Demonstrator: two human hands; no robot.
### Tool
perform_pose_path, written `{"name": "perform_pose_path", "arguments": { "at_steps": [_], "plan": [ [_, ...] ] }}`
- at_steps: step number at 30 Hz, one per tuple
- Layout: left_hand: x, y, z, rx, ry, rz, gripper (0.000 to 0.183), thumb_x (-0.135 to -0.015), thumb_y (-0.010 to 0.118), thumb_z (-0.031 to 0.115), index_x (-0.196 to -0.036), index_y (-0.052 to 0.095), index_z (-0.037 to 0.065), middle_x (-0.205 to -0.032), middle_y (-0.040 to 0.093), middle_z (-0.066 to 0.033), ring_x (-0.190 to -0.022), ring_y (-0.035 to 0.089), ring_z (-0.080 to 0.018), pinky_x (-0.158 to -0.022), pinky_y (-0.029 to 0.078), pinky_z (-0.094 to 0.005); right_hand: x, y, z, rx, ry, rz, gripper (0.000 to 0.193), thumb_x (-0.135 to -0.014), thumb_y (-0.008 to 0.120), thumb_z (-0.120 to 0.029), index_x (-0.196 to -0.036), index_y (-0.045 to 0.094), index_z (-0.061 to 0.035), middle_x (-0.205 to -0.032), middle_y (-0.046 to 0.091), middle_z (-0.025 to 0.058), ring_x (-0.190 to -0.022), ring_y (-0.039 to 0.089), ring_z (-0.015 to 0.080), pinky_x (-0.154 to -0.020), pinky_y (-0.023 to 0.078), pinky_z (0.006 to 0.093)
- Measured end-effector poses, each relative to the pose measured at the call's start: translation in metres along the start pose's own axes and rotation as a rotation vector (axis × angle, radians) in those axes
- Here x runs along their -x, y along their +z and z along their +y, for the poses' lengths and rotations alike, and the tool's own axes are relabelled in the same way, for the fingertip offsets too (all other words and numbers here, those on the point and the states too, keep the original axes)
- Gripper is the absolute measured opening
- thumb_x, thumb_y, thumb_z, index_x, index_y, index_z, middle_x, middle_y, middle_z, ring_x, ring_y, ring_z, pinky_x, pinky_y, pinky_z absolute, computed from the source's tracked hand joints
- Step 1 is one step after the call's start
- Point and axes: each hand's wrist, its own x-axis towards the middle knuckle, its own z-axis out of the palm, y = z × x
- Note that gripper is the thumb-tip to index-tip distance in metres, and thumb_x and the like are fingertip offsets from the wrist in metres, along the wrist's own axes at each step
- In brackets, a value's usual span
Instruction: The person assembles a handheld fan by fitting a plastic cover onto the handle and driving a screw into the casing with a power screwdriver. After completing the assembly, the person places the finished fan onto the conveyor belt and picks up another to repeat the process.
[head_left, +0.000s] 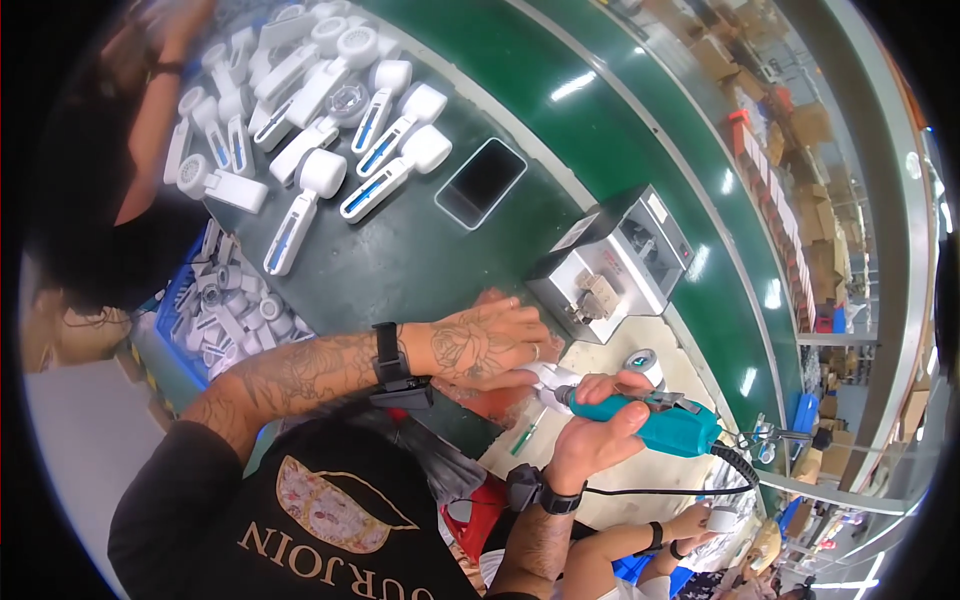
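Note:
My right hand (597, 437) is wrapped round a teal electric screwdriver (680, 428) with a black coiled cord. Its tip points left, into a white plastic piece (548, 378) at the bench edge. My left hand (490, 342) is closed on that piece, palm down, and covers most of it. Under my left hand and wrist lies a reddish-orange patch (488, 402), partly hidden. A small green-and-clear stick (523, 440) lies just below the white piece. Near the screwdriver's nose stands a small round white part (643, 362) with a dark top.
A grey-and-black box-shaped machine (620, 265) stands beyond my hands. A phone-like dark slab (482, 183) lies on the green bench. Many white handled devices (395, 180) crowd the upper left; a blue crate (185, 335) holds white parts. Other people's arms (630, 545) show at lower right and upper left.

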Motion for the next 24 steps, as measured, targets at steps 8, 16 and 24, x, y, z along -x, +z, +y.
{"name": "perform_pose_path", "arguments": {
  "at_steps": [8, 16, 24],
  "plan": [
    [0.002, -0.006, -0.002, -0.042, 0.013, 0.048, 0.046, -0.094, 0.063, 0.035, -0.133, 0.06, 0.011, -0.132, 0.058, -0.0076, -0.12, 0.053, -0.0252, -0.098, 0.042, -0.0458, 0.005, 0.004, 0.017, -0.05, -0.06, -0.073, 0.048, -0.101, 0.059, -0.047, -0.103, 0.052, -0.0005, -0.071, 0.051, 0.0076, -0.063, 0.051, 0.018, -0.061, 0.044, 0.0325],
    [-0.001, 0.002, 0.0, -0.067, 0.126, 0.151, 0.046, -0.089, 0.066, 0.035, -0.123, 0.063, 0.006, -0.142, 0.052, -0.0108, -0.107, 0.053, -0.0249, -0.091, 0.041, -0.0399, 0.01, 0.001, 0.016, 0.026, 0.062, 0.108, 0.04, -0.105, 0.052, -0.042, -0.1, 0.054, -0.0023, -0.07, 0.048, 0.0062, -0.065, 0.049, 0.0164, -0.063, 0.042, 0.03],
    [0.03, -0.004, 0.034, -0.123, 0.287, 0.288, 0.036, -0.086, 0.07, 0.033, -0.11, 0.064, 0.007, -0.106, 0.065, -0.0104, -0.105, 0.062, -0.0326, -0.092, 0.047, -0.0445, 0.02, 0.011, -0.078, -0.352, -0.121, 0.257, 0.053, -0.1, 0.049, -0.06, -0.099, 0.054, -0.0071, -0.069, 0.047, 0.0048, -0.062, 0.044, 0.0179, -0.06, 0.038, 0.0301]
  ]
}}
